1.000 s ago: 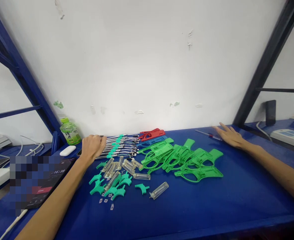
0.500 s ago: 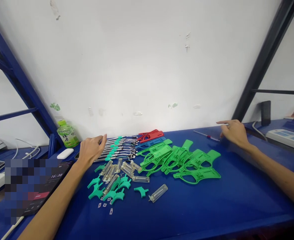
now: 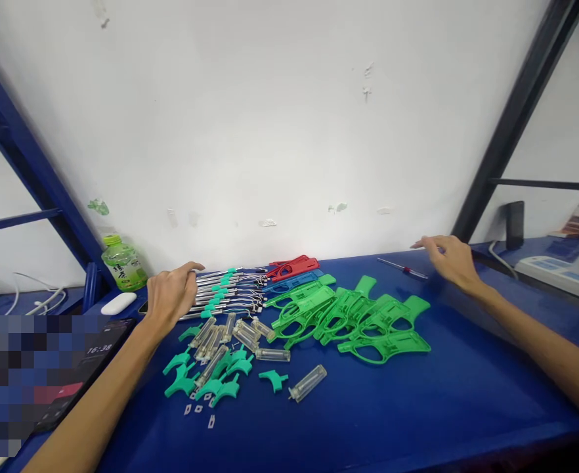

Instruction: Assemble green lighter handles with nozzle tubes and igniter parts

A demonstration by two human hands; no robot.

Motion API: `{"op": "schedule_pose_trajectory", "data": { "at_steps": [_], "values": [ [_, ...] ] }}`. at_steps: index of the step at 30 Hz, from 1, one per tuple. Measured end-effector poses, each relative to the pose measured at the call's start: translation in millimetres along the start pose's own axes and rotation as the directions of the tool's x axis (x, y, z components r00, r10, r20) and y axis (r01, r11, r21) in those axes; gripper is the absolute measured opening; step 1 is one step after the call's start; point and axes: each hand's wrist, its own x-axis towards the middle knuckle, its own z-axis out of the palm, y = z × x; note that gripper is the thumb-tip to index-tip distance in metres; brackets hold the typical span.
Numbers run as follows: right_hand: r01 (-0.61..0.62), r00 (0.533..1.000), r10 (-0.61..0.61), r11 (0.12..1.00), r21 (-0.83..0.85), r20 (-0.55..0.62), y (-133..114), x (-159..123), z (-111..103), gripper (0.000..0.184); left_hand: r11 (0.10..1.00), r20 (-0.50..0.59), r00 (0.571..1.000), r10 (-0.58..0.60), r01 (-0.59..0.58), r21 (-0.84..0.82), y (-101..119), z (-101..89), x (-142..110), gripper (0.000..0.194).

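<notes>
- Beside the rods (image 3: pixel 223 289) on the desk (image 3: pixel 392 414), the left hand (image 3: pixel 169 295) curls knuckles-up; I can't tell whether its fingers grip.
- By the screwdriver (image 3: pixel 406 270), the right hand (image 3: pixel 454 261) arches, fingers loosely bent and parted.

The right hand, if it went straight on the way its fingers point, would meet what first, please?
Probably the white wall, though depth is unclear; the thin screwdriver appears to lie below the line of the right hand.
</notes>
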Motion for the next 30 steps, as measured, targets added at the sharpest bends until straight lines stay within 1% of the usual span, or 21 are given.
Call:
{"op": "schedule_pose_trajectory", "data": {
  "at_steps": [2, 4, 6, 7, 8, 9, 10, 12, 13, 14, 15, 16, 21, 24, 27, 28, 30],
  "values": [
    [0.070, 0.998, -0.070, 0.997, 0.021, 0.000, -13.1, -1.3, -3.6, 0.033, 1.000, 0.006, 1.000, 0.008, -0.008, -0.004, 0.9, 2.6, -0.1, 0.034],
    [0.164, 0.986, -0.165, 0.985, 0.054, 0.018, -33.8, -5.2, -6.6, 0.033, 1.000, 0.004, 1.000, 0.020, -0.020, -0.006, 1.8, 5.9, 0.4, 0.033],
    [0.281, 0.956, -0.288, 0.953, 0.110, 0.059, -64.2, -12.1, -8.5, 0.034, 0.999, -0.003, 0.999, 0.036, -0.036, -0.009, 2.7, 8.4, 1.5, 0.032],
    [0.345, 0.929, -0.360, 0.927, 0.148, 0.088, -82.8, -16.4, -9.2, 0.035, 0.999, -0.007, 0.999, 0.048, -0.048, -0.013, 3.2, 9.2, 2.0, 0.032],
    [0.410, 0.891, -0.437, 0.891, 0.193, 0.125, -102.9, -20.8, -9.8, 0.036, 0.998, -0.011, 0.998, 0.063, -0.063, -0.019, 3.9, 9.5, 2.4, 0.032],
    [0.471, 0.842, -0.514, 0.848, 0.243, 0.164, -123.4, -24.9, -10.6, 0.037, 0.996, -0.016, 0.997, 0.082, -0.082, -0.026, 4.8, 9.5, 2.4, 0.032],
    [0.528, 0.777, -0.593, 0.796, 0.296, 0.208, -143.3, -28.5, -11.6, 0.038, 0.994, -0.024, 0.994, 0.102, -0.103, -0.036, 5.9, 9.2, 2.0, 0.033],
    [0.603, 0.638, -0.715, 0.695, 0.392, 0.286, -176.9, -33.2, -13.9, 0.041, 0.988, -0.049, 0.989, 0.141, -0.144, -0.057, 8.7, 8.1, 0.2, 0.035],
    [0.618, 0.587, -0.748, 0.662, 0.424, 0.311, -189.1, -34.2, -14.8, 0.041, 0.985, -0.067, 0.985, 0.156, -0.161, -0.067, 10.5, 7.5, -1.1, 0.037],
    [0.624, 0.549, -0.767, 0.640, 0.448, 0.331, -197.8, -34.6, -15.1, 0.041, 0.981, -0.087, 0.982, 0.169, -0.176, -0.076, 12.4, 7.0, -2.6, 0.037],
    [0.625, 0.525, -0.778, 0.628, 0.463, 0.346, -203.2, -34.6, -14.6, 0.041, 0.978, -0.108, 0.978, 0.181, -0.190, -0.084, 14.3, 6.5, -4.0, 0.038],
    [0.623, 0.514, -0.780, 0.626, 0.469, 0.357, -205.9, -34.5, -13.0, 0.041, 0.975, -0.131, 0.973, 0.191, -0.203, -0.089, 16.1, 6.1, -5.4, 0.038],
    [0.609, 0.507, -0.768, 0.641, 0.468, 0.392, -201.4, -36.6, 5.0, 0.039, 0.968, -0.243, 0.948, 0.206, -0.234, -0.089, 20.3, 6.7, -9.7, 0.044],
    [0.588, 0.529, -0.765, 0.642, 0.491, 0.367, -199.5, -38.1, 10.7, 0.038, 0.967, -0.291, 0.935, 0.202, -0.237, -0.089, 16.1, 10.4, -9.7, 0.042],
    [0.572, 0.579, -0.759, 0.638, 0.516, 0.298, -198.1, -37.2, 6.2, 0.035, 0.959, -0.310, 0.925, 0.221, -0.264, -0.103, 6.8, 15.4, -7.6, 0.038],
    [0.566, 0.605, -0.750, 0.641, 0.518, 0.267, -196.7, -36.4, 3.3, 0.034, 0.954, -0.311, 0.921, 0.233, -0.278, -0.111, 3.0, 17.0, -6.5, 0.037],
    [0.554, 0.672, -0.715, 0.657, 0.512, 0.191, -191.8, -34.0, -2.6, 0.032, 0.941, -0.305, 0.915, 0.263, -0.313, -0.127, -4.7, 20.2, -3.7, 0.034]
  ]
}}
